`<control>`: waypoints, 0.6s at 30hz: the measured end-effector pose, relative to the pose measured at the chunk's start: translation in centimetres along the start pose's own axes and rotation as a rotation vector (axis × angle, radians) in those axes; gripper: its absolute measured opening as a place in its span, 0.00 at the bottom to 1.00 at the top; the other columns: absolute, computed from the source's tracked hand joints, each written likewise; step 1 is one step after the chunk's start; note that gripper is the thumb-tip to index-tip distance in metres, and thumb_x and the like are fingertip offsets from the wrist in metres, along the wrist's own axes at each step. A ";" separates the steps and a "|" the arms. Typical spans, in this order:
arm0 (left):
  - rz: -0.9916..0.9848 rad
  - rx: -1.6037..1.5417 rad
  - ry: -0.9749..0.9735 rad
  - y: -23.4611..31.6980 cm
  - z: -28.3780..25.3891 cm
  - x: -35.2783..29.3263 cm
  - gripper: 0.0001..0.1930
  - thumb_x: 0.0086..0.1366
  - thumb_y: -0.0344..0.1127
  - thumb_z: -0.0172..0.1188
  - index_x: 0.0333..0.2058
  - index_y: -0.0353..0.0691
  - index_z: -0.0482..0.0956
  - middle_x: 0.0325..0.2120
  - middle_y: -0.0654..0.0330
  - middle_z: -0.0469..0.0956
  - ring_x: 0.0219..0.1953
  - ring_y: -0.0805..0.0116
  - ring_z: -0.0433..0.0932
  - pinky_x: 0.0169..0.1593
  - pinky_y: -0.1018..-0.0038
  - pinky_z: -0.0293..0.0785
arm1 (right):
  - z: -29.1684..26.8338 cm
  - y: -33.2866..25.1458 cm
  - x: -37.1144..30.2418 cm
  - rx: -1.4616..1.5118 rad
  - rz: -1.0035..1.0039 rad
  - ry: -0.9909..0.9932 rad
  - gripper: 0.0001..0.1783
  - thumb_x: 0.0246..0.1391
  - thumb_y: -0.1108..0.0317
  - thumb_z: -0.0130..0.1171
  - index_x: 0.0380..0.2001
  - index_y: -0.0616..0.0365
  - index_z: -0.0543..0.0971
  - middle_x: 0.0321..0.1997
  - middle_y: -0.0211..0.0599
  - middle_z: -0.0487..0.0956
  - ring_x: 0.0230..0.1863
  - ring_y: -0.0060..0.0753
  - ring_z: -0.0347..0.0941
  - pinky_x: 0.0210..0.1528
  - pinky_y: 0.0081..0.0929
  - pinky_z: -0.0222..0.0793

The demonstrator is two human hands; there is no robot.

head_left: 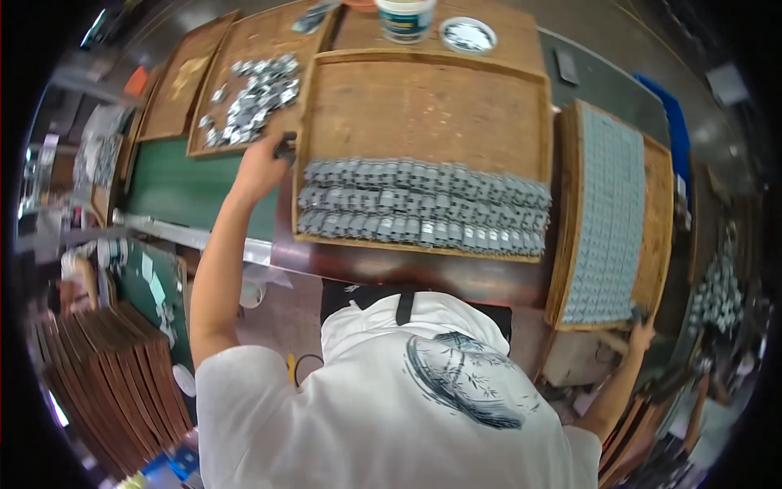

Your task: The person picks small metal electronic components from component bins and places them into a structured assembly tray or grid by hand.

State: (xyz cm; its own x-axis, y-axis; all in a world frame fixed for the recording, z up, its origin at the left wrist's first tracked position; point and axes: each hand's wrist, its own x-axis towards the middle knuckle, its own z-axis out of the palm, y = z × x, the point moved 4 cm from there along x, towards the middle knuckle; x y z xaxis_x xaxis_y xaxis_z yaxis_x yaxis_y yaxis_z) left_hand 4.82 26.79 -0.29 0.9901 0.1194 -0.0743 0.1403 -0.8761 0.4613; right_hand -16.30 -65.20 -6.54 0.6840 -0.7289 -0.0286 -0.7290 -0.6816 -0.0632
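My left hand (262, 168) reaches to the left rim of a wooden tray (423, 98). Its fingers are closed around something dark, too blurred to name. Grey metal parts (423, 204) lie in tight rows across the near half of that tray. Far to the right, my right hand (642, 336) is at the near right corner of a second wooden tray (656, 220), its fingers closed by a dark spot I cannot make out. Flat grey pieces (604, 212) in neat columns cover most of this tray.
Loose shiny metal parts (257, 98) are heaped on a board at the back left. A white bucket (406, 19) and a white dish (468, 35) stand behind the middle tray. Stacked brown boards (114, 375) are at the lower left. Other people are at both sides.
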 end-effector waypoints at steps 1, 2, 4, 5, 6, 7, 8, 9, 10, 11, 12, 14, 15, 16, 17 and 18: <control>-0.038 0.011 0.028 -1.1 -0.5 0.6 0.17 0.55 0.36 0.59 0.43 0.39 0.79 0.33 0.44 0.80 0.39 0.44 0.78 0.43 0.60 0.72 | 0.6 0.4 0.8 -0.008 -0.028 0.048 0.38 0.51 0.45 0.60 0.60 0.57 0.69 0.51 0.56 0.76 0.54 0.54 0.72 0.56 0.42 0.64; -0.082 0.021 0.064 -2.2 -1.0 1.1 0.17 0.54 0.37 0.59 0.43 0.39 0.79 0.34 0.45 0.80 0.39 0.45 0.78 0.43 0.60 0.73 | 1.1 -0.2 1.5 -0.038 -0.004 0.039 0.36 0.52 0.47 0.59 0.60 0.58 0.69 0.52 0.57 0.75 0.55 0.55 0.71 0.56 0.42 0.64; -0.184 0.047 0.100 -4.6 -1.1 3.4 0.17 0.54 0.38 0.60 0.42 0.41 0.80 0.34 0.48 0.81 0.40 0.47 0.78 0.43 0.60 0.74 | 1.2 0.1 2.4 -0.007 0.011 0.072 0.34 0.54 0.52 0.56 0.61 0.57 0.68 0.54 0.57 0.74 0.56 0.55 0.70 0.57 0.42 0.63; -0.154 0.061 0.155 -5.7 -0.5 4.9 0.16 0.53 0.37 0.59 0.42 0.41 0.80 0.34 0.48 0.81 0.39 0.47 0.78 0.43 0.59 0.74 | 0.7 1.2 3.0 0.051 -0.004 0.112 0.32 0.55 0.56 0.55 0.61 0.57 0.68 0.54 0.56 0.74 0.55 0.56 0.71 0.57 0.41 0.63; -0.107 0.069 0.200 -6.3 0.4 7.0 0.16 0.53 0.37 0.59 0.41 0.41 0.80 0.33 0.48 0.81 0.39 0.46 0.78 0.44 0.58 0.74 | -0.4 3.5 3.1 0.273 -0.068 0.098 0.30 0.56 0.60 0.54 0.60 0.61 0.68 0.54 0.53 0.75 0.54 0.55 0.71 0.57 0.40 0.64; -0.104 0.107 0.232 -6.1 0.9 8.4 0.16 0.52 0.35 0.58 0.42 0.41 0.79 0.35 0.48 0.80 0.41 0.46 0.78 0.45 0.57 0.73 | -0.7 3.1 2.7 0.376 -0.041 0.176 0.25 0.57 0.61 0.54 0.54 0.64 0.70 0.49 0.51 0.76 0.49 0.52 0.72 0.53 0.40 0.66; -0.056 0.111 0.262 -5.4 1.2 9.4 0.17 0.52 0.34 0.58 0.42 0.41 0.78 0.38 0.48 0.79 0.43 0.46 0.77 0.46 0.57 0.73 | -1.3 2.2 2.1 0.482 -0.015 0.255 0.21 0.57 0.62 0.54 0.49 0.68 0.72 0.44 0.49 0.78 0.44 0.49 0.74 0.48 0.40 0.67; -0.030 0.129 0.303 -5.3 0.8 9.5 0.17 0.52 0.34 0.57 0.43 0.42 0.77 0.40 0.48 0.78 0.45 0.46 0.76 0.47 0.57 0.73 | -2.0 -1.9 1.2 0.627 -0.001 0.199 0.20 0.59 0.56 0.57 0.41 0.64 0.73 0.35 0.39 0.77 0.37 0.37 0.73 0.41 0.35 0.67; -0.017 0.147 0.304 -5.5 0.5 9.9 0.18 0.53 0.33 0.56 0.45 0.42 0.76 0.45 0.49 0.75 0.48 0.46 0.74 0.48 0.56 0.73 | -3.4 -7.2 -0.9 0.641 -0.025 0.191 0.20 0.59 0.56 0.57 0.41 0.64 0.73 0.35 0.39 0.77 0.37 0.37 0.73 0.41 0.35 0.67; -0.133 0.194 0.281 -4.6 0.2 10.6 0.18 0.53 0.33 0.57 0.45 0.42 0.76 0.46 0.50 0.75 0.49 0.47 0.74 0.49 0.56 0.74 | -4.8 -11.3 -3.3 0.823 0.032 0.140 0.21 0.58 0.52 0.59 0.39 0.62 0.73 0.33 0.36 0.76 0.34 0.33 0.72 0.38 0.32 0.67; -0.237 0.234 0.252 -3.3 0.1 11.8 0.19 0.52 0.33 0.57 0.45 0.41 0.76 0.47 0.50 0.75 0.50 0.47 0.74 0.49 0.56 0.74 | -5.8 -13.3 -4.9 1.000 0.098 0.096 0.23 0.58 0.49 0.60 0.38 0.60 0.73 0.30 0.32 0.75 0.31 0.28 0.71 0.35 0.28 0.67; -0.448 0.170 0.248 -3.5 1.5 15.3 0.18 0.55 0.38 0.58 0.44 0.39 0.78 0.46 0.52 0.76 0.49 0.49 0.76 0.50 0.57 0.75 | -4.2 -14.4 -5.8 1.195 0.018 0.055 0.18 0.60 0.52 0.58 0.37 0.56 0.71 0.27 0.28 0.72 0.25 0.21 0.67 0.27 0.22 0.63; -0.557 0.095 0.170 -3.7 1.9 16.1 0.17 0.56 0.39 0.58 0.44 0.39 0.78 0.46 0.52 0.76 0.48 0.49 0.77 0.50 0.58 0.75 | -4.2 -16.5 -6.8 1.287 -0.041 -0.011 0.15 0.61 0.54 0.57 0.38 0.55 0.71 0.27 0.27 0.72 0.24 0.21 0.66 0.25 0.21 0.62; -0.625 0.061 0.203 -3.6 2.3 16.4 0.16 0.58 0.40 0.57 0.43 0.40 0.80 0.46 0.53 0.77 0.48 0.50 0.78 0.49 0.59 0.76 | -3.9 -18.6 -8.0 1.323 -0.080 -0.013 0.13 0.63 0.58 0.55 0.41 0.55 0.72 0.29 0.27 0.72 0.25 0.20 0.66 0.25 0.21 0.62; -0.630 0.057 0.207 -3.6 2.7 16.6 0.16 0.58 0.40 0.57 0.43 0.40 0.80 0.46 0.53 0.77 0.48 0.50 0.78 0.49 0.59 0.76 | -4.1 -21.7 -9.8 1.357 -0.068 -0.074 0.14 0.63 0.58 0.56 0.43 0.56 0.73 0.29 0.27 0.72 0.26 0.20 0.66 0.26 0.21 0.62; -0.652 0.085 0.283 -3.8 2.9 16.5 0.16 0.58 0.40 0.57 0.43 0.40 0.80 0.47 0.53 0.77 0.49 0.51 0.78 0.49 0.60 0.76 | -4.1 -23.9 -10.7 1.390 -0.057 -0.137 0.15 0.62 0.59 0.56 0.46 0.57 0.73 0.30 0.27 0.72 0.26 0.20 0.67 0.26 0.22 0.63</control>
State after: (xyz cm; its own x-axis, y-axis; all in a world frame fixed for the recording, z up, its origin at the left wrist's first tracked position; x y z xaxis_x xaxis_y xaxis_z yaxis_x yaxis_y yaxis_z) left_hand 20.61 30.75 -5.89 0.6709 0.7378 -0.0742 0.7147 -0.6167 0.3300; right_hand -6.35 -41.38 -0.67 0.7671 -0.6360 -0.0837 -0.1328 -0.0299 -0.9907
